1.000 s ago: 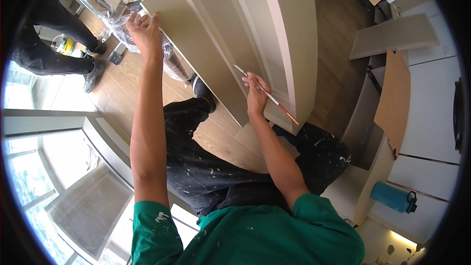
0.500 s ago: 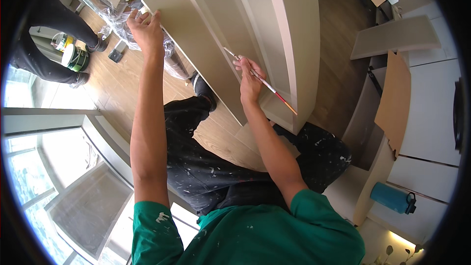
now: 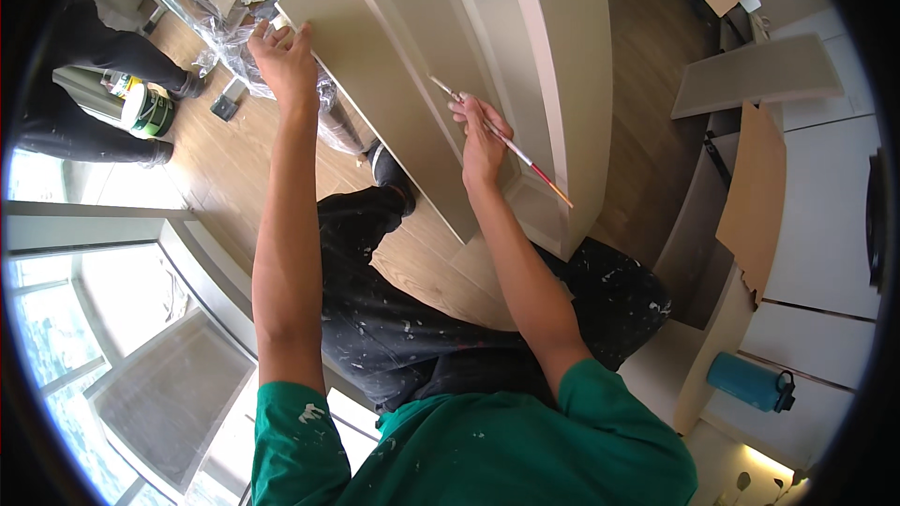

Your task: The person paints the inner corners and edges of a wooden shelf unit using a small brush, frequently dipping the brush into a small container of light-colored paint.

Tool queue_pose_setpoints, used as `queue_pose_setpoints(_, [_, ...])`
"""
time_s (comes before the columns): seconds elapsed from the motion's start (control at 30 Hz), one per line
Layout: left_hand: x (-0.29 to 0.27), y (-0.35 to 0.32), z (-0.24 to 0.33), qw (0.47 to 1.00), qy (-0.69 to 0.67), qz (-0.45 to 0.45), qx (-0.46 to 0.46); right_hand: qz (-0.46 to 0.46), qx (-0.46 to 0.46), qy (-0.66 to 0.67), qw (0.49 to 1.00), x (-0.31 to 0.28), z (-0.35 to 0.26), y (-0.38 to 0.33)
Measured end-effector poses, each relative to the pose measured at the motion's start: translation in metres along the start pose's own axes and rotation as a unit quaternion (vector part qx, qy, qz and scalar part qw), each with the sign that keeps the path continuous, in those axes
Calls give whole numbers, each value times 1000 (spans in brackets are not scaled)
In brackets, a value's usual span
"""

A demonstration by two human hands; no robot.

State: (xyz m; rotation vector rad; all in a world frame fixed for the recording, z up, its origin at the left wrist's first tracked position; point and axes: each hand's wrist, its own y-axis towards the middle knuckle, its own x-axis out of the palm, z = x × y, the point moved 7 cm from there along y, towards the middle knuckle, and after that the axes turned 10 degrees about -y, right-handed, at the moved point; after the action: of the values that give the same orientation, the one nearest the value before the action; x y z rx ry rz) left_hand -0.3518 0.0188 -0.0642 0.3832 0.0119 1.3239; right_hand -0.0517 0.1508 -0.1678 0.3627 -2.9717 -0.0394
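Observation:
My right hand (image 3: 483,141) is closed around a slim paintbrush (image 3: 536,169) with a white, red and orange handle. The brush slants, its tip toward the far left, over a beige cabinet door or panel (image 3: 361,47). Whether the tip touches the surface I cannot tell. A pale raised frame (image 3: 536,42) surrounds a recessed area just beyond that hand. At the panel's far left edge, my left hand (image 3: 287,66) grips with fingers curled at the border; its thumb lies near the face. The panel stands tilted between my legs.
Another person's dark-trousered legs (image 3: 103,136) stand at left, near a paint bucket (image 3: 148,111) and a small dark object (image 3: 224,108). Clear plastic sheeting (image 3: 220,23) lies beyond my left hand. On the right are a torn brown board (image 3: 753,197) and a blue bottle (image 3: 745,381).
My right hand and the paintbrush have shifted slightly farther from me along the panel. My left hand keeps its grip, moved a little to the right. The other person's legs have shifted slightly.

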Motion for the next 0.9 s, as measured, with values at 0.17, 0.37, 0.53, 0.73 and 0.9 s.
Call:
queue_pose_setpoints(0.17, [0,-2,-1,1000,2,-3,-5,-22,1,27,999,27,-4,18])
queue_pose_setpoints(0.37, [1,-3,2,1000,16,7,14,-7,25,-13,1000,-3,25,0])
queue_pose_setpoints(0.53, [0,0,0,1000,15,4,20,-2,30,-9,1000,-9,9,-3])
queue_pose_setpoints(0.73, [0,-1,-2,1000,-2,6,-2,-38,4,14,999,28,-6,18])
queue_pose_setpoints(0.9, [2,-2,0,1000,-3,-1,4,-35,9,9,999,14,13,10])
